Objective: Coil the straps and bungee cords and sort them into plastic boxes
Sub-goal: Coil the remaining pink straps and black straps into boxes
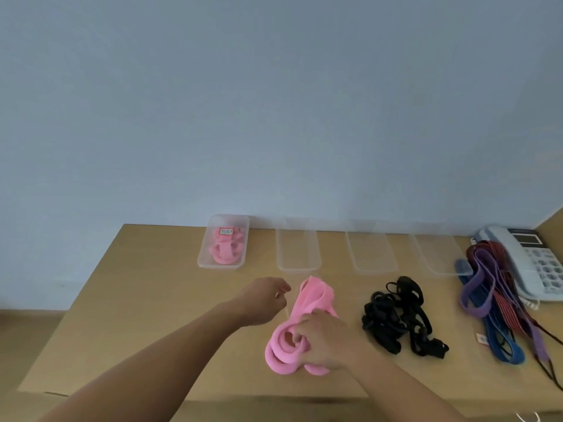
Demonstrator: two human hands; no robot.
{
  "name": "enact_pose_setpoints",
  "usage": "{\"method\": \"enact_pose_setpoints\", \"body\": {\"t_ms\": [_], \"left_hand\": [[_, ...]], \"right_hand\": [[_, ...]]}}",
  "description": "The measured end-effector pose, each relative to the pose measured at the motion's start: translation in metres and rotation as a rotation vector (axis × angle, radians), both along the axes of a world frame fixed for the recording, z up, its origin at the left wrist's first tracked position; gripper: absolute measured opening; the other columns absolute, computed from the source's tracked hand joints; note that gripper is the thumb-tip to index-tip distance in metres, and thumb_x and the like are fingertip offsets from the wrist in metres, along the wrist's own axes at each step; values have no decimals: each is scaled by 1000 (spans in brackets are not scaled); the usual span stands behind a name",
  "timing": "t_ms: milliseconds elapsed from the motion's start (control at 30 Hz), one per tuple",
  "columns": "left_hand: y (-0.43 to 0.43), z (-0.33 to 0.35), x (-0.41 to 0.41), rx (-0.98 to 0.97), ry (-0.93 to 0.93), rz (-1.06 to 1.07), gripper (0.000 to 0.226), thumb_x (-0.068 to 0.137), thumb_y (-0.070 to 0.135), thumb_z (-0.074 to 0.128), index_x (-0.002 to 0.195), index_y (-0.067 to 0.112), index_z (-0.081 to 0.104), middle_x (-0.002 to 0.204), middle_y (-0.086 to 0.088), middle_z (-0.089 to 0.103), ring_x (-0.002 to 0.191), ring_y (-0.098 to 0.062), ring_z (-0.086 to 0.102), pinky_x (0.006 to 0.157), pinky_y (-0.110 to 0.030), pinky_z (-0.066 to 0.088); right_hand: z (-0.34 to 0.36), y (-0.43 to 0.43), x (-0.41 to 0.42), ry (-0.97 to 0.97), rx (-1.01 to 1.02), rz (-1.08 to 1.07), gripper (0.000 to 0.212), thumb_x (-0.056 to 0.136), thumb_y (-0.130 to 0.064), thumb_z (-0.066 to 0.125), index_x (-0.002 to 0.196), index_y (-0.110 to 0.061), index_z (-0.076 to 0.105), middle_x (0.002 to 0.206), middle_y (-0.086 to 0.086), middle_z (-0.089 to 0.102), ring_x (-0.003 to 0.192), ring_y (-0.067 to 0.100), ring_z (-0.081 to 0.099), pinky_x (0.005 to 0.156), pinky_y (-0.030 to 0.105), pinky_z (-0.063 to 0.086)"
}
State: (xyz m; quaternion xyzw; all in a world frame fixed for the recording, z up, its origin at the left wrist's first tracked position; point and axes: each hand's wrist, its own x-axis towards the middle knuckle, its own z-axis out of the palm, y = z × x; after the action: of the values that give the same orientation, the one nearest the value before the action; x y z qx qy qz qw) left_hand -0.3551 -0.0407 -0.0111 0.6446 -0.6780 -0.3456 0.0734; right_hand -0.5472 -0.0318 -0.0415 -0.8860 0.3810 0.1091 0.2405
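A pink strap (285, 348) lies partly coiled on the wooden table (137, 315), its loose end (315, 292) stretching away from me. My right hand (326, 339) grips the coiled part, fingers curled into the loops. My left hand (265, 296) hovers just left of the strap's far end, fingers loosely curled with a thin pale string near them; whether it holds the string is unclear. At the table's back, a clear plastic box (203, 257) holds a coiled pink strap (227, 246) with a label. To its right stand three clear boxes (298, 266), (373, 268), (438, 269).
A tangle of black straps (396, 315) lies right of my hands. Farther right is a pile of purple, blue and red cords (493, 300), partly over a white desk telephone (536, 263). The wall rises behind the boxes. The table's left edge drops to the floor.
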Motion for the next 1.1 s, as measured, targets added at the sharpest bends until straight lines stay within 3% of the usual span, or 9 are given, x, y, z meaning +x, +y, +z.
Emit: {"method": "enact_pose_setpoints", "body": {"t_ms": [167, 333, 433, 533, 633, 733, 867, 1000, 1100], "left_hand": [[2, 6, -13, -8, 55, 87, 40, 96, 13, 45, 134, 14, 58, 135, -2, 61, 121, -17, 57, 104, -29, 44], [1, 15, -6, -8, 118, 156, 35, 98, 16, 48, 130, 14, 61, 131, 0, 63, 114, -13, 58, 93, -20, 42], [-4, 24, -4, -7, 265, 251, 28, 98, 22, 52, 122, 20, 66, 120, 2, 68, 103, -12, 62, 83, -23, 48], [-11, 38, -8, 8, 429, 316, 20, 98, 26, 53, 109, 21, 68, 110, 4, 69, 94, -11, 64, 75, -24, 50], [-15, 57, -13, -8, 559, 318, 28, 98, 34, 52, 104, 14, 71, 104, 1, 71, 91, -15, 61, 77, -29, 46], [-20, 79, -18, -22, 689, 308, 31, 100, 35, 53, 107, 10, 71, 106, 2, 74, 102, -20, 67, 86, -36, 51], [-26, 110, -25, -102, 842, 292, 36, 95, 41, 59, 111, 11, 70, 109, 2, 74, 104, -19, 68, 88, -35, 53], [-30, 137, -29, -256, 805, 293, 29, 99, 37, 57, 103, 11, 70, 94, -1, 77, 77, -16, 69, 70, -30, 51], [-30, 156, -29, -324, 766, 237, 31, 99, 40, 56, 99, 12, 70, 80, -3, 75, 62, -13, 64, 57, -22, 48]], "right_hand": [[-14, 0, -5, 97, -102, 148, 27, 87, -29, 56, 110, -17, 63, 118, -1, 53, 109, 24, 47, 93, 45, 40], [-2, -15, -9, -197, 56, -46, 27, 90, -41, 56, 108, -26, 69, 108, -11, 60, 101, 8, 51, 91, 27, 42], [19, -28, -14, -389, 112, -232, 16, 85, -43, 62, 94, -33, 71, 93, -17, 64, 82, 1, 57, 79, 23, 48], [43, -41, -18, -601, 174, -467, 8, 86, -36, 68, 81, -42, 68, 88, -17, 68, 80, 0, 60, 73, 17, 46], [71, -55, -20, -716, 123, -575, 9, 92, -33, 65, 86, -36, 72, 81, -14, 68, 74, 5, 62, 67, 21, 47], [100, -66, -24, -807, 54, -579, 16, 95, -29, 62, 86, -38, 71, 68, -16, 67, 61, -3, 58, 61, 17, 45], [136, -73, -28, -943, 41, -628, 18, 96, -30, 62, 84, -20, 71, 68, -6, 69, 54, 1, 57, 57, 19, 47], [166, -74, -26, -1048, 101, -618, 8, 96, -23, 62, 98, -23, 69, 76, 2, 72, 59, 9, 61, 56, 19, 47], [184, -71, -22, -1105, 54, -568, 15, 98, -32, 59, 95, -25, 72, 76, -3, 72, 68, 0, 66, 59, 13, 48]]}}
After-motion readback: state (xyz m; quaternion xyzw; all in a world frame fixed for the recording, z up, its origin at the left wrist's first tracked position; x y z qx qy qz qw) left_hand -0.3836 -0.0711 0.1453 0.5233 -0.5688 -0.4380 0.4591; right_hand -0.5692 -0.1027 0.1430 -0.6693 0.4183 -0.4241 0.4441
